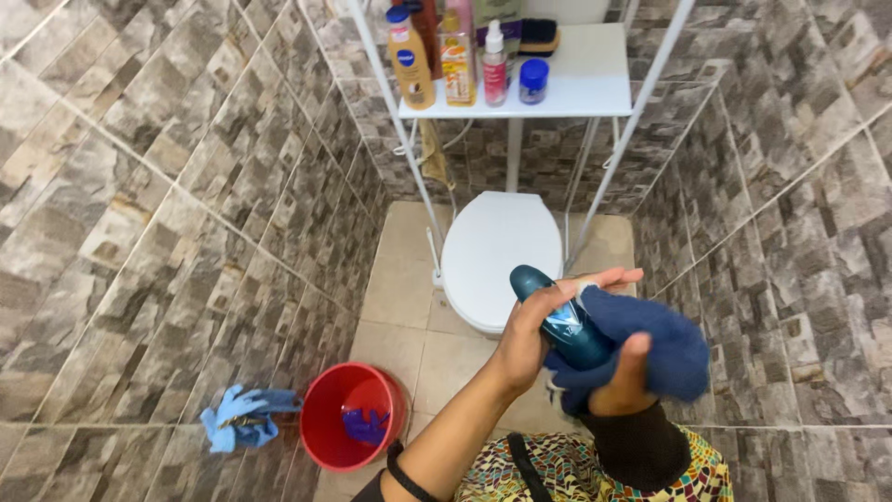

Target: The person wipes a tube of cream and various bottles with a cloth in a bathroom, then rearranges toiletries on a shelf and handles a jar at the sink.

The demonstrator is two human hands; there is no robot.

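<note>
**Teal bottle in left hand, blue cloth in right, over the toilet**

Hidden / unclear first:
- My right hand (624, 376) is mostly wrapped in the blue cloth (664, 339); only the thumb and a bit of the heel show. Fingers are under the fabric, so I can't tell exactly how they sit, but the cloth is bunched in that hand and held.
- Lower part of the teal bottle (565, 321) is covered by cloth and thumb. Its label is too blurred to make out.
- Both forearms are cut off by the bottom edge.
- Inside the red bucket (327, 423) there's something blue-purple; can't tell what.
- Back row on the white shelf (595, 79) is cropped at the top edge.

Grip:
- Left hand (539, 330): palm against the bottle's left side, fingers stretched out nearly flat behind it, pointing to 2 o'clock. Loose, open-fingered cradle, not a fist.
- Bottle is tilted, cap toward 11 o'clock, base toward 5 o'clock, pressed into the cloth.
- Cloth touches the bottle on its 3 o'clock side.

Around:
- Toilet (497, 251), lid down, at 11 o'clock from the hands.
- Bucket on the floor at 8 o'clock, a crumpled light blue rag (240, 418) just beside it at its 9 o'clock.
- Shelf with bottles at 12 o'clock.
</note>
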